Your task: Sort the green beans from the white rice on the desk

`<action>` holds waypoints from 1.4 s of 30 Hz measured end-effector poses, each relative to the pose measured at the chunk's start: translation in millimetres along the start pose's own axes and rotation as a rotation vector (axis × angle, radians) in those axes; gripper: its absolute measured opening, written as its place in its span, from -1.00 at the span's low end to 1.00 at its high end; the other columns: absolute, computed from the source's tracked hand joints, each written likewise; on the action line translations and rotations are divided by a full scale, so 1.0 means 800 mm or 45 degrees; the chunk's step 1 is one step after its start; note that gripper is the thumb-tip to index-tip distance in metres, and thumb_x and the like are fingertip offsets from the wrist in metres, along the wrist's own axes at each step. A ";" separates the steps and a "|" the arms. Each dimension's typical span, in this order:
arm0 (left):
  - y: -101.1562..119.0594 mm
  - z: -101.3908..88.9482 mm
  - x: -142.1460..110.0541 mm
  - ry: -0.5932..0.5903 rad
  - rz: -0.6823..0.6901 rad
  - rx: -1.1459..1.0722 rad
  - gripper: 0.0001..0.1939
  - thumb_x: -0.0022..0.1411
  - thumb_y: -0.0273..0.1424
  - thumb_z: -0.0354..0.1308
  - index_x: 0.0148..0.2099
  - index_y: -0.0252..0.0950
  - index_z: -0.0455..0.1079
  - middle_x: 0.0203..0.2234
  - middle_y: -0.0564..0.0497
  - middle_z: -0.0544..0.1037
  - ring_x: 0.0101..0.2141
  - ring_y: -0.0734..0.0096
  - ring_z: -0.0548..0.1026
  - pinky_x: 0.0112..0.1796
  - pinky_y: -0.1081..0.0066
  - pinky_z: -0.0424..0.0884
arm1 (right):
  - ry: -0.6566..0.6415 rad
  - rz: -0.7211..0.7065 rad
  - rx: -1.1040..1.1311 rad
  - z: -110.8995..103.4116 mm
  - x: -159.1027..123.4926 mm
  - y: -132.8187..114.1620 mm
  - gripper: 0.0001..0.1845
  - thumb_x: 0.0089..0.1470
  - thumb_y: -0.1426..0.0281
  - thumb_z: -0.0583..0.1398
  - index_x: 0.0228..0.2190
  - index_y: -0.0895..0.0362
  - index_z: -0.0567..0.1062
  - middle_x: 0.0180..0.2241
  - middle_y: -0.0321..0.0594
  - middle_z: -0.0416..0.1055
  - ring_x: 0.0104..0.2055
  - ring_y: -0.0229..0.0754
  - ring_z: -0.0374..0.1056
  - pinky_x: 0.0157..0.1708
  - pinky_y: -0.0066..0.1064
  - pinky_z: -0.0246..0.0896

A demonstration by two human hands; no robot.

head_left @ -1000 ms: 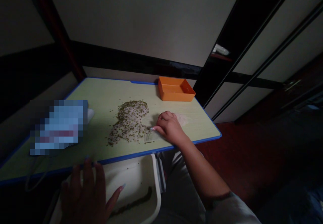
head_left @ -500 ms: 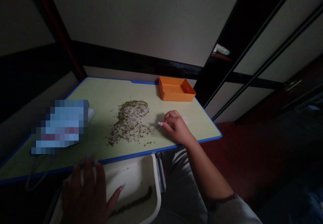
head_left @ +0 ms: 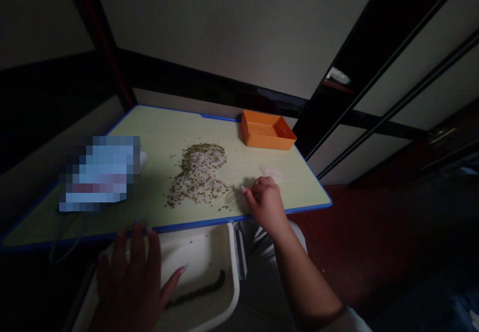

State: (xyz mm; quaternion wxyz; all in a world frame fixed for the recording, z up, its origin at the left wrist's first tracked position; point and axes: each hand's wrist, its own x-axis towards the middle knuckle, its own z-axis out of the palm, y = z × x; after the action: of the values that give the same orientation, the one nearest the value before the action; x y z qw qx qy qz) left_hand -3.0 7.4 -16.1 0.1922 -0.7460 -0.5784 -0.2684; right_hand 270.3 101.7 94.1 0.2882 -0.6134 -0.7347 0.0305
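Observation:
My right hand (head_left: pixel 265 200) is closed near the front edge of the table, with thumb and fingers on a clear, see-through thing with curved edges (head_left: pixel 235 200), mostly hidden by the hand. Just left of it lies a spread pile of pale rice-like grains mixed with small green beans (head_left: pixel 200 175). A small patch of pale grains (head_left: pixel 270 171) is behind my right hand. Lower left, my left hand (head_left: pixel 130 272) is open, fingers spread over the white bin (head_left: pixel 232 282) below the table edge. Dark green beans line part of the bin's bottom.
An orange open box (head_left: pixel 268 140) stands at the table's back right corner. A blurred-out bluish object (head_left: pixel 105 170) with a cord lies on the left. The pale table (head_left: pixel 164 122) has a blue rim, with a wall panel behind.
My right hand has drawn slightly toward the front edge with the clear thing, uncovering the small patch of grains. My left hand stays over the bin. The view has shifted a little.

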 end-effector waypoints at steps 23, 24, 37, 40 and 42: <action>0.002 -0.004 0.004 0.016 0.048 0.066 0.01 0.21 -0.11 0.18 0.46 -0.48 -0.26 0.43 -0.54 -0.07 0.46 -0.31 -0.19 0.24 -0.48 0.16 | -0.078 0.036 0.023 0.011 -0.010 -0.044 -0.67 0.26 0.38 0.24 -0.56 0.12 0.46 -0.35 -0.14 0.46 -0.18 -0.07 0.29 -0.15 -0.26 0.10; 0.002 -0.005 0.005 0.014 0.056 0.065 0.02 0.21 -0.11 0.19 0.46 -0.49 -0.25 0.43 -0.55 -0.07 0.46 -0.32 -0.19 0.24 -0.49 0.16 | -0.085 0.035 0.027 0.011 -0.011 -0.045 -0.67 0.26 0.38 0.24 -0.56 0.12 0.46 -0.35 -0.14 0.46 -0.18 -0.07 0.29 -0.16 -0.26 0.10; 0.002 -0.005 0.004 0.010 0.037 0.035 0.01 0.21 -0.12 0.18 0.46 -0.46 -0.26 0.45 -0.48 -0.12 0.47 -0.27 -0.21 0.28 -0.48 0.09 | -0.091 -0.055 0.149 0.008 -0.016 -0.049 -0.64 0.25 0.36 0.26 -0.58 0.11 0.41 -0.38 -0.20 0.43 -0.20 -0.11 0.29 -0.14 -0.26 0.09; 0.003 -0.006 0.004 -0.012 0.019 0.025 0.02 0.21 -0.13 0.19 0.47 -0.43 -0.29 0.45 -0.48 -0.10 0.46 -0.27 -0.21 0.27 -0.49 0.08 | -0.041 -0.021 0.134 0.004 -0.013 -0.041 -0.64 0.26 0.37 0.25 -0.58 0.11 0.42 -0.38 -0.19 0.44 -0.20 -0.11 0.30 -0.15 -0.27 0.10; 0.004 -0.006 0.003 -0.020 0.009 0.018 0.03 0.21 -0.14 0.20 0.47 -0.41 -0.30 0.45 -0.47 -0.10 0.46 -0.28 -0.20 0.27 -0.49 0.09 | -0.004 0.015 0.078 0.002 -0.010 -0.036 -0.65 0.25 0.37 0.25 -0.58 0.11 0.43 -0.36 -0.17 0.46 -0.18 -0.09 0.30 -0.14 -0.26 0.10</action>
State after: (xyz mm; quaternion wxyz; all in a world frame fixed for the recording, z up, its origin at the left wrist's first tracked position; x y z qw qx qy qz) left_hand -0.6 6.1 -10.8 0.1938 -0.7487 -0.5790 -0.2579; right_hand 244.7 87.7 101.4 0.3053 -0.6084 -0.7304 0.0556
